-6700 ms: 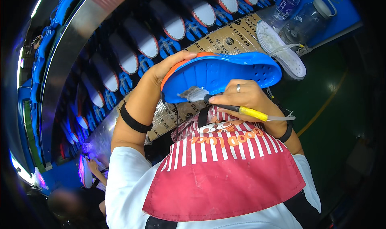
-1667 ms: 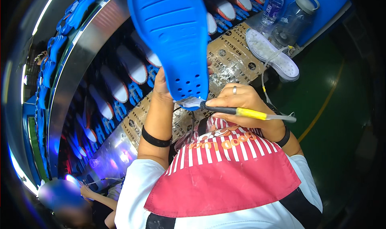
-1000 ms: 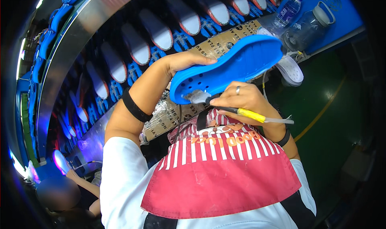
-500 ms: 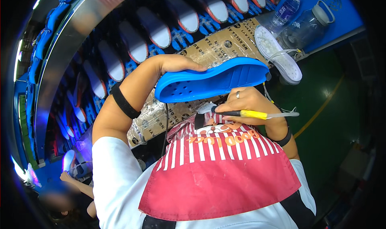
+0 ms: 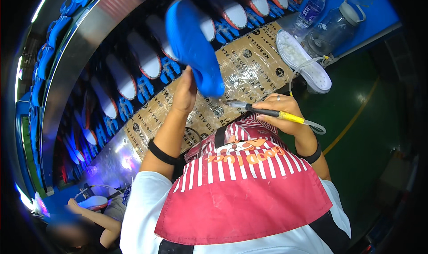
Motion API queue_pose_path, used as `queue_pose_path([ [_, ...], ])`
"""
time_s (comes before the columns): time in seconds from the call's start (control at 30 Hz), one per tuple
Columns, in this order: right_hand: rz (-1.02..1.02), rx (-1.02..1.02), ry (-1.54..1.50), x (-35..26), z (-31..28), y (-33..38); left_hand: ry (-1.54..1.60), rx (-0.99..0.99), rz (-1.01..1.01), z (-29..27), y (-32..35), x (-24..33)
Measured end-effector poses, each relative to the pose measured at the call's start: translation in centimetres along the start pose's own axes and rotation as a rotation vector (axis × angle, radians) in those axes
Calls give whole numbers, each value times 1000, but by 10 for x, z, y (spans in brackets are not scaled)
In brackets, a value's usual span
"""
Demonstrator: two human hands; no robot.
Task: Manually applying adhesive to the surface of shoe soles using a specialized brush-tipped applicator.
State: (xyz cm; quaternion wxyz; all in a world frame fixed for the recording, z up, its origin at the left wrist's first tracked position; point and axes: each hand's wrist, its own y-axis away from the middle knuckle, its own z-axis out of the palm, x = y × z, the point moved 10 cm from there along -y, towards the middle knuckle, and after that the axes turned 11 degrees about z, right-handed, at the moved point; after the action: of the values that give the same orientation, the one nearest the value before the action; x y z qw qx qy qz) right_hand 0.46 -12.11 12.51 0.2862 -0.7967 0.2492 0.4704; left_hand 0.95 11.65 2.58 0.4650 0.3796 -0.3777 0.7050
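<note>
My left hand (image 5: 183, 93) grips a blue shoe sole (image 5: 189, 38), raised upright over the cardboard-covered bench edge. Its ribbed outer face shows, and most of my fingers are hidden behind it; the lower end is smeared by motion. In my right hand (image 5: 285, 108) is a glue brush (image 5: 267, 113) with a black and yellow handle and a clear tube at its rear. Its bristles point left, just below and to the right of the sole, apart from it. Farther right lies a white perforated shoe sole (image 5: 312, 73) holding white lumpy material, with a thin tube across it.
White-bottomed shoes (image 5: 149, 64) with blue clamps line the rack beyond the taped cardboard (image 5: 247, 69). A water bottle (image 5: 312, 9) and a clear jug (image 5: 334, 31) stand at the far right. Another person's arm (image 5: 96, 218) is at the lower left.
My left hand has turned the blue sole from lying crosswise, hollow side showing, to upright with its ribbed face showing, and moved it left. The brush has shifted slightly up and right.
</note>
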Motion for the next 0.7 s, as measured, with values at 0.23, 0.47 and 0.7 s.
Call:
queue_pose_path([
  [0.23,44,95,-33,8,-7,1,743,110,-292,4,39,-33],
  [0.47,268,252,-222,28,-20,-1,1108,103,-492,40,81,-63],
  [0.7,261,379,-267,-9,-34,-40,818,50,-472,73,73,-51],
])
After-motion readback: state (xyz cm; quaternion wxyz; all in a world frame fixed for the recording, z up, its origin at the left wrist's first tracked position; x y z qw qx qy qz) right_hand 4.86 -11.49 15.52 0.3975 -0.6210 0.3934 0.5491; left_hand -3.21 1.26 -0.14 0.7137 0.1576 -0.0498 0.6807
